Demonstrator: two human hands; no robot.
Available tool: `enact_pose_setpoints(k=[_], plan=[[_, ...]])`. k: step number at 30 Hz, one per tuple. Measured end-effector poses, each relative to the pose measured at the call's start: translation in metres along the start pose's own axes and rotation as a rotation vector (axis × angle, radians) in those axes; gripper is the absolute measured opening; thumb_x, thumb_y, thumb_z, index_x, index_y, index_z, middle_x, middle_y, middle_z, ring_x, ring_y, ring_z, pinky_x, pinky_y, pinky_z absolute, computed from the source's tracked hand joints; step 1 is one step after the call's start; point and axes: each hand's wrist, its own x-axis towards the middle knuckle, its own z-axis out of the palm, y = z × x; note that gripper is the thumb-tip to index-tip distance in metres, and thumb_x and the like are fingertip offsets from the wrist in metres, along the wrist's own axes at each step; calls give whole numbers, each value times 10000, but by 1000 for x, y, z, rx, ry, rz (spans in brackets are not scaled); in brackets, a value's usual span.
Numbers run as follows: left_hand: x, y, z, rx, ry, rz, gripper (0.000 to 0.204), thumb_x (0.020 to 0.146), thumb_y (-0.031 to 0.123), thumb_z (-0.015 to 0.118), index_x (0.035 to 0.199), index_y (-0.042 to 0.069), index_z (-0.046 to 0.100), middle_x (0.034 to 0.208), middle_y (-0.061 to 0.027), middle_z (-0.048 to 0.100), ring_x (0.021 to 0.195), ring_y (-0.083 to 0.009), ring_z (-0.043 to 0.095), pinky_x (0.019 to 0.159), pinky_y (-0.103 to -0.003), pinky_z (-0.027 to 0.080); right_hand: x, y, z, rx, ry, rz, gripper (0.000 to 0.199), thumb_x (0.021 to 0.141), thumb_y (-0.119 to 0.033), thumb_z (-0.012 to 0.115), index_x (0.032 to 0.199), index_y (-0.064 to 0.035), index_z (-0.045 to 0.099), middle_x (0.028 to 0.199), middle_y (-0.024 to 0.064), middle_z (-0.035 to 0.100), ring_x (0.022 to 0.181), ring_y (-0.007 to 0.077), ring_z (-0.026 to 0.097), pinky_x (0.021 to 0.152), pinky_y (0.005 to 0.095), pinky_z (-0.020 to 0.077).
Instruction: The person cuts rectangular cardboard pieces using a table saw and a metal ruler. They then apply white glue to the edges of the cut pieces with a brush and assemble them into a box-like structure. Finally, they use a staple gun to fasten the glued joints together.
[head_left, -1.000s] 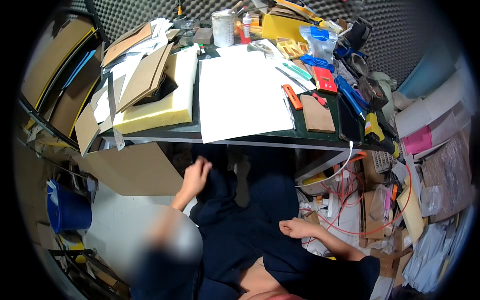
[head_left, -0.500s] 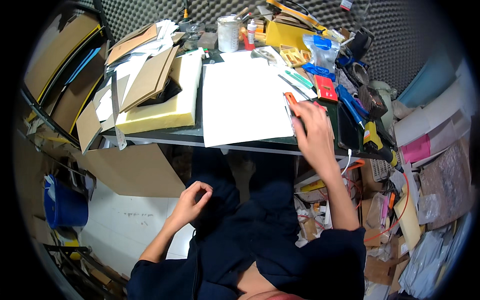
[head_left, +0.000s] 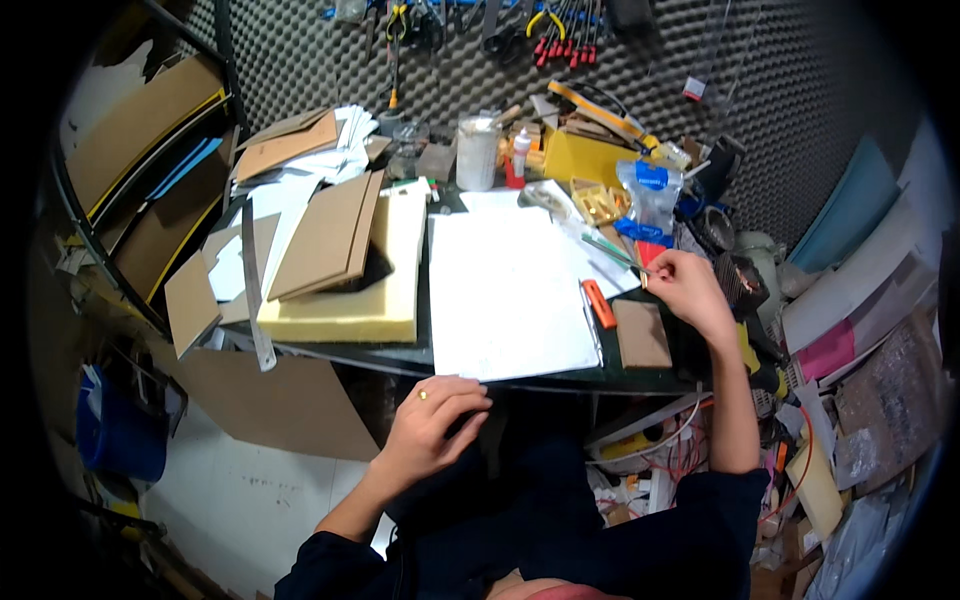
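Two hands in view | left hand point(head_left: 432, 425) at the near table edge point(head_left: 330, 352), fingers curled, touching the corner of the white sheet point(head_left: 505, 290), nothing grasped | right hand point(head_left: 685, 290) over the table's right side, pinching a small thin object, kind unclear | orange cutter point(head_left: 600, 304) lies between sheet and brown card point(head_left: 641, 334).

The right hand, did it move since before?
Yes. The right hand came up from the lap onto the desk, right of the big white sheet, beside the orange cutter.

Right hand point(head_left: 685, 290) pinching pencil point(head_left: 612, 253) — white sheet point(head_left: 505, 290)
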Motion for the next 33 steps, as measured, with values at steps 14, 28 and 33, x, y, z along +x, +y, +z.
enact_pose_setpoints(k=[14,28,33], plan=[[57,-38,17,228,-271,-94,543,837,459,665,1231,92,600,1255,-97,596,1218,-261,543,1045,-423,400,367,-2,22,106,777,161,213,766,-264,667,897,-103,716,947,133,710,932,321,666,828,408,518],[62,-42,26,261,-361,-223,569,800,582,658,1199,177,657,1179,-25,659,1178,-198,586,1013,-414,442,505,22,46,-36,914,238,118,780,-256,656,841,-174,716,921,130,710,911,331,675,814,417,535],[64,-44,26,284,-309,-157,541,821,546,656,1188,147,663,1154,-19,661,1133,-176,609,952,-356,487,509,33,46,-157,880,144,208,839,-311,657,943,-148,735,961,139,706,925,336,671,825,430,531]])
